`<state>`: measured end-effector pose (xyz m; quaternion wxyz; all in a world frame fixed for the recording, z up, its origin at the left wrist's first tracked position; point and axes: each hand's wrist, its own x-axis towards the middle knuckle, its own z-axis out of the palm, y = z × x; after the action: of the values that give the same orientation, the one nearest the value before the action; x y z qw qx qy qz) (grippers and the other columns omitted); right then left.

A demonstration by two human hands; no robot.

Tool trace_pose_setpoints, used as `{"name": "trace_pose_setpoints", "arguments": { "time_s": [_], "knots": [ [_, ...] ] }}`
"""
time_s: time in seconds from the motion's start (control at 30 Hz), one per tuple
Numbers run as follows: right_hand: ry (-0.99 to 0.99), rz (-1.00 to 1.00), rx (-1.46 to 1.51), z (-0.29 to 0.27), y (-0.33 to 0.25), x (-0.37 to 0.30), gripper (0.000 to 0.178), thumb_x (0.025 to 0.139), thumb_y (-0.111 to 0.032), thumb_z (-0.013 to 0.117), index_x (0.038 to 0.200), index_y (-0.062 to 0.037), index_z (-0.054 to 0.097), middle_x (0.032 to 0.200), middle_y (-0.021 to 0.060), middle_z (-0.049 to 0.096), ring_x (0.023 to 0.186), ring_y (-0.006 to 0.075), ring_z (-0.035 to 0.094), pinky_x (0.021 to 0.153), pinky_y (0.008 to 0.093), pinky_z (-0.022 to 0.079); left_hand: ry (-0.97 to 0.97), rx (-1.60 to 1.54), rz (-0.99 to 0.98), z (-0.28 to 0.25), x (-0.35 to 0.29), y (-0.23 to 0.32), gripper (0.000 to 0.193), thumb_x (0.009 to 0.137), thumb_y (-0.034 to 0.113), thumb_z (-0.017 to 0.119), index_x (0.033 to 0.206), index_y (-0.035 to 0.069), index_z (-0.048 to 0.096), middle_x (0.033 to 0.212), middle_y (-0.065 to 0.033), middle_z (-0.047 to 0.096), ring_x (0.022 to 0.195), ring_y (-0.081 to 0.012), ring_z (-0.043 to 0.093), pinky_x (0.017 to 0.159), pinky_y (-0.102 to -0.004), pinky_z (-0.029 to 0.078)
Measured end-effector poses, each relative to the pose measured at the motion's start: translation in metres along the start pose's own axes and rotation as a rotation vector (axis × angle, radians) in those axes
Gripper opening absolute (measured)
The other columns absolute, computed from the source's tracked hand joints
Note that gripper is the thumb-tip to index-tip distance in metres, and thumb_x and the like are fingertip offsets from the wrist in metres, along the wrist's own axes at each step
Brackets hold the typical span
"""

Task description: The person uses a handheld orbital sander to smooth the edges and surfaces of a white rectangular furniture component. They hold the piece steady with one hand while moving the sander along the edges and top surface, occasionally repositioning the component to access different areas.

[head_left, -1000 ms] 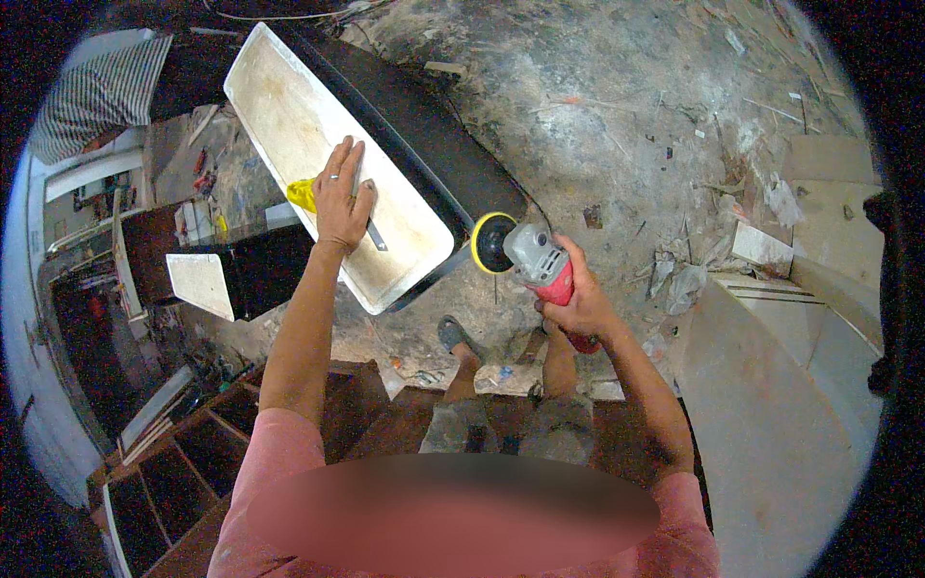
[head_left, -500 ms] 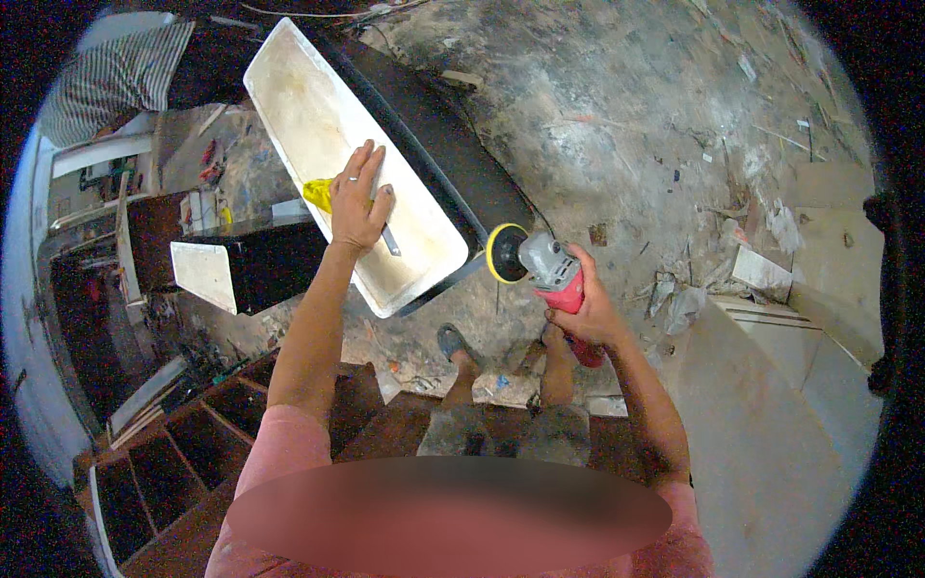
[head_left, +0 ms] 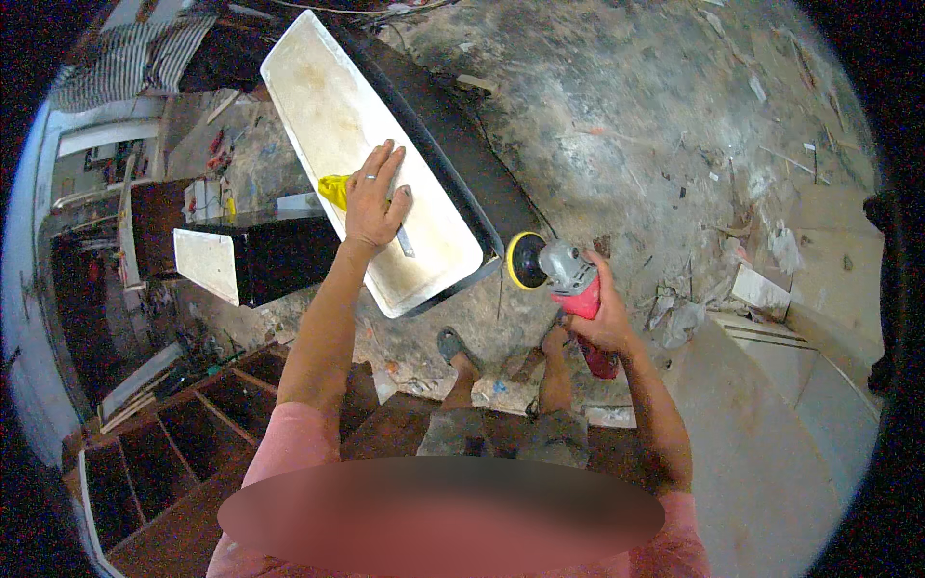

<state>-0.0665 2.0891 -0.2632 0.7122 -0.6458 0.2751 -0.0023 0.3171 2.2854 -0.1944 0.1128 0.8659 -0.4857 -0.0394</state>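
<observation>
A long white panel [head_left: 332,106] with a raised rim and brownish stains forms the top of a black box-like piece, set diagonally before me. My left hand [head_left: 374,204] lies on this panel with its fingers stretched out. A crumpled yellow cloth [head_left: 333,191] shows beside it, partly hidden by the hand. From below the thumb sticks out a narrow grey metal strip [head_left: 406,241]. My right hand [head_left: 607,313] is wrapped round the red body of an angle polisher [head_left: 568,273]. Its round yellow-edged pad [head_left: 525,260] is held off the panel's near right corner, apart from it.
A second black box with a white end [head_left: 207,264] stands at the left. Near my left arm lies a brown compartmented frame [head_left: 154,462]. Pale boards [head_left: 761,414] lean at the right. Debris litters the stained concrete floor [head_left: 617,125]. Another person's striped clothing [head_left: 135,63] shows at the upper left.
The panel, both hands and the polisher sit slightly further right in the picture, along with the floor around them. Left hand and polisher keep nearly the same places relative to the panel.
</observation>
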Motion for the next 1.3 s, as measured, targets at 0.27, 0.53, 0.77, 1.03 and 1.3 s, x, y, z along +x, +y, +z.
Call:
{"name": "trace_pose_setpoints", "arguments": {
  "time_s": [0.27, 0.53, 0.77, 1.03, 1.3],
  "knots": [
    [-0.054, -0.035, -0.107, -0.006, -0.007, 0.003, 0.111, 0.067, -0.006, 0.081, 0.161, -0.0105, 0.022, 0.142, 0.0180, 0.053, 0.131, 0.0302, 0.054, 0.113, 0.0407, 0.041, 0.009, 0.007, 0.003, -0.002, -0.002, 0.004, 0.063, 0.094, 0.033, 0.056, 0.153, 0.015, 0.048, 0.164, -0.0113, 0.040, 0.150, -0.0338, 0.038, 0.118, -0.0507, 0.028],
    [-0.080, -0.010, 0.009, -0.014, -0.001, 0.007, 0.113, 0.068, -0.010, 0.084, 0.162, -0.0128, 0.022, 0.148, 0.0217, 0.049, 0.136, 0.0337, 0.052, 0.114, 0.0434, 0.042, 0.032, -0.009, 0.014, -0.003, -0.005, 0.003, 0.063, 0.094, 0.034, 0.056, 0.154, 0.018, 0.046, 0.163, -0.0084, 0.042, 0.150, -0.0304, 0.038, 0.118, -0.0510, 0.028],
    [-0.102, -0.021, -0.020, -0.014, -0.004, 0.014, 0.112, 0.069, -0.007, 0.083, 0.162, -0.0124, 0.021, 0.143, 0.0200, 0.054, 0.131, 0.0320, 0.056, 0.110, 0.0424, 0.044, 0.006, -0.023, -0.008, -0.004, -0.004, 0.002, 0.063, 0.094, 0.034, 0.056, 0.154, 0.018, 0.046, 0.164, -0.0084, 0.040, 0.151, -0.0308, 0.036, 0.119, -0.0522, 0.028],
    [0.102, 0.184, 0.034, -0.078, 0.013, -0.078, 0.110, 0.071, -0.005, 0.079, 0.163, -0.0105, 0.018, 0.148, 0.0214, 0.047, 0.133, 0.0316, 0.053, 0.110, 0.0418, 0.044, -0.053, -0.026, -0.033, -0.008, -0.005, 0.001, 0.063, 0.095, 0.032, 0.056, 0.155, 0.016, 0.045, 0.166, -0.0116, 0.036, 0.152, -0.0335, 0.034, 0.119, -0.0554, 0.028],
    [0.554, 0.125, -0.015, -0.102, -0.035, -0.190, 0.108, 0.078, -0.010, 0.078, 0.165, -0.0125, 0.015, 0.150, 0.0186, 0.043, 0.125, 0.0323, 0.053, 0.099, 0.0427, 0.051, 0.339, -0.386, -0.175, 0.015, -0.095, 0.111, 0.051, 0.090, 0.012, 0.064, 0.140, 0.009, 0.056, 0.133, -0.0180, 0.063, 0.116, -0.0397, 0.060, 0.105, -0.0508, 0.044]
  ]
}}
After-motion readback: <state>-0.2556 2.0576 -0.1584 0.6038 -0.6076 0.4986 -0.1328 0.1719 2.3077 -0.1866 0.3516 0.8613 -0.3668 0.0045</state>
